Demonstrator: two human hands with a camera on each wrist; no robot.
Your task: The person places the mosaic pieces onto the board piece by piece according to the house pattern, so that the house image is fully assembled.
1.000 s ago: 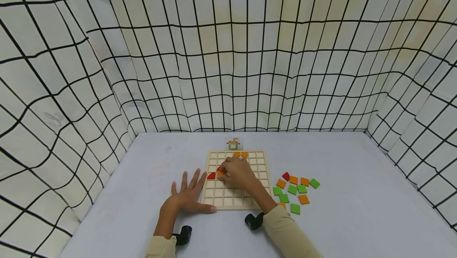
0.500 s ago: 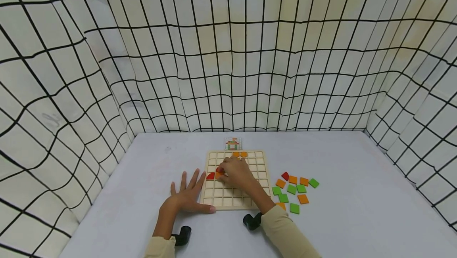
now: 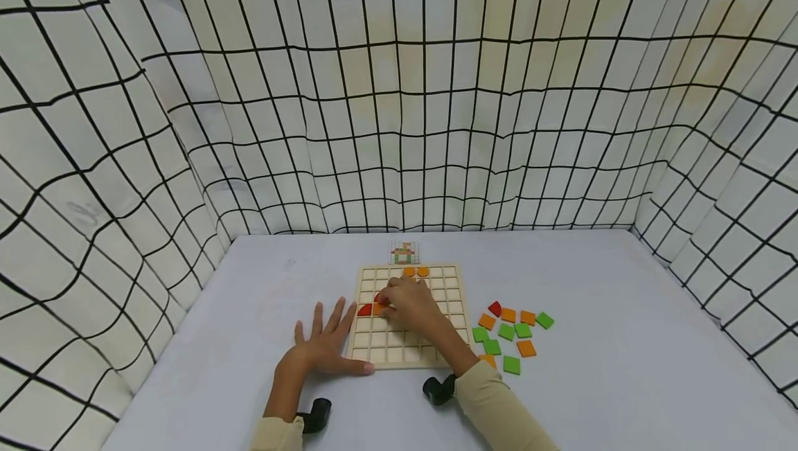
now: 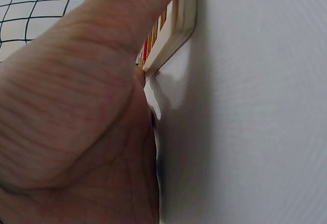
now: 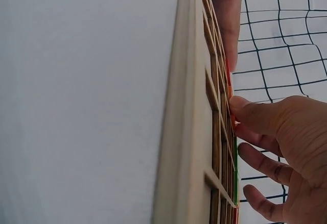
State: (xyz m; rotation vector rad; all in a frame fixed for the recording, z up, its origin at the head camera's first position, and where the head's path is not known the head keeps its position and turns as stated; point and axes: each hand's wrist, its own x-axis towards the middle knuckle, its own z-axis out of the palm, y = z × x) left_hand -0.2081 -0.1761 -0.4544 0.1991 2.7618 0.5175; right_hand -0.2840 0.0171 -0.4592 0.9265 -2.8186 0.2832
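Note:
A wooden grid board (image 3: 399,355) lies on the white table. My left hand (image 3: 321,350) is spread flat at its left side, fingers by the left edge and thumb at the front left corner. Over the board, my right hand (image 3: 411,304) pinches an orange square tile (image 3: 377,309) with thumb and index finger, down at the grid. Beside that tile sits a red quarter-round tile (image 3: 364,310), and another red piece (image 3: 377,297) peeks out behind it. Two orange rounded tiles (image 3: 415,271) lie in the top row. The right wrist view shows a green tile edge (image 5: 235,157) under the right hand.
Loose tiles lie right of the board: several green squares (image 3: 506,331), several orange squares (image 3: 526,348) and a red quarter-round piece (image 3: 495,308). A small pattern card (image 3: 404,253) lies behind the board. White walls with black netting (image 3: 399,98) surround the table.
The head view has shifted a little, moving everything slightly left in the picture. Both hands keep their places on the board, the right one still at the same orange tile.

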